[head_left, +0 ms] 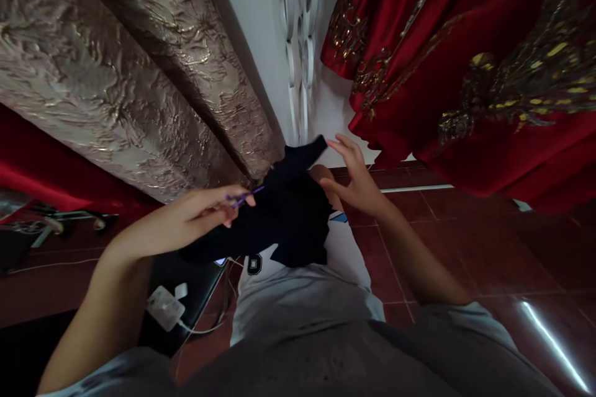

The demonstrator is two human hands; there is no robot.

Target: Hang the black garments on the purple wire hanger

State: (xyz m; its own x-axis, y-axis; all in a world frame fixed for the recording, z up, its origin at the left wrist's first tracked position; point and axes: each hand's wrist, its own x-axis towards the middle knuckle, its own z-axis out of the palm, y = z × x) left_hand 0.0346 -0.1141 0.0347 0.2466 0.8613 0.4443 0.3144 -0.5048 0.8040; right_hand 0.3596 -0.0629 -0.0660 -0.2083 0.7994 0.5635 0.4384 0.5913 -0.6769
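Observation:
A black piece of cloth (298, 217), seemingly a garment, lies bunched over my lap, with a narrow part pointing up and away. My left hand (216, 208) is closed on a thin purple tool (244, 197) held over the left side of the cloth. Its exact kind is too blurred to tell. On the other side, my right hand (354, 180) has its fingers spread, with the fingertips right by the end of the narrow part. Whether they touch it I cannot tell.
Beige brocade curtains (139, 87) hang at the left, and red embroidered cloth (419, 74) at the right. White metal scrollwork (298, 43) stands between them. A white power strip (165, 308) with a cable rests on a black surface (161, 338) at my left. Red tiles (456, 248) cover the floor.

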